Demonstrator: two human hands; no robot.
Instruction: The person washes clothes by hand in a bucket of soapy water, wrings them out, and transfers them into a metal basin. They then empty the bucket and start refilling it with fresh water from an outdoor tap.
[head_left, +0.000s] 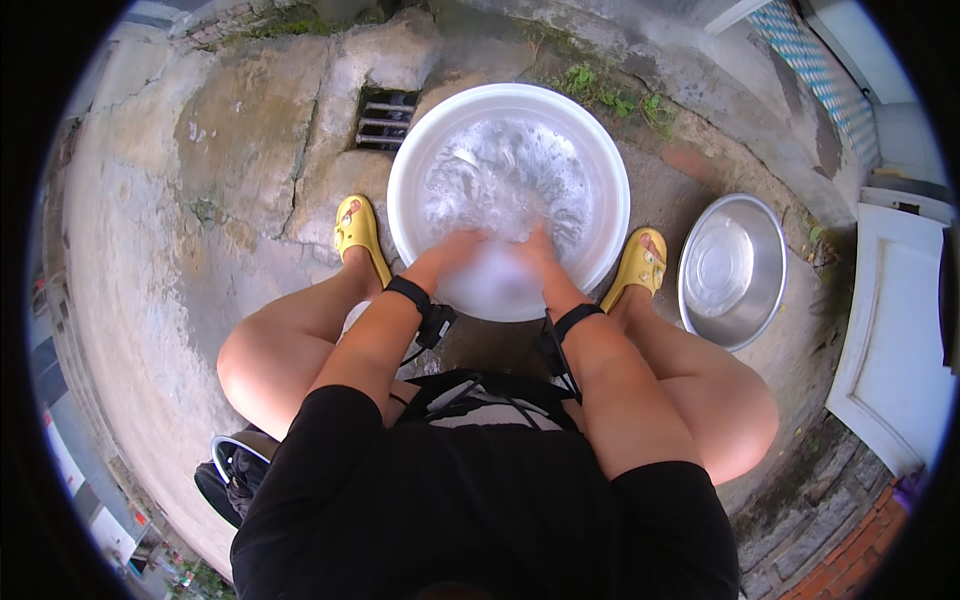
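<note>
Between my feet stands a large round white plastic basin (506, 91) holding churned, splashing water (510, 172). My left hand (459, 251) is over the near left part of the basin, its fingers lost in spray and blur. Level with it on the right, my right hand (534, 247) reaches into the same water. A pale, blurred patch (491, 274) lies between the two hands; I cannot make out whether it is cloth or foam. Whether either hand grips something under the surface is hidden. Black straps with small cabled devices circle both wrists.
A metal basin (731, 270) sits on the concrete to the right, past my yellow sandal (639, 262). A floor drain with metal bars (386, 120) opens beyond the white basin's left rim. Behind me at lower left is a container with dark cloth (244, 480). A white panel (889, 330) stands far right.
</note>
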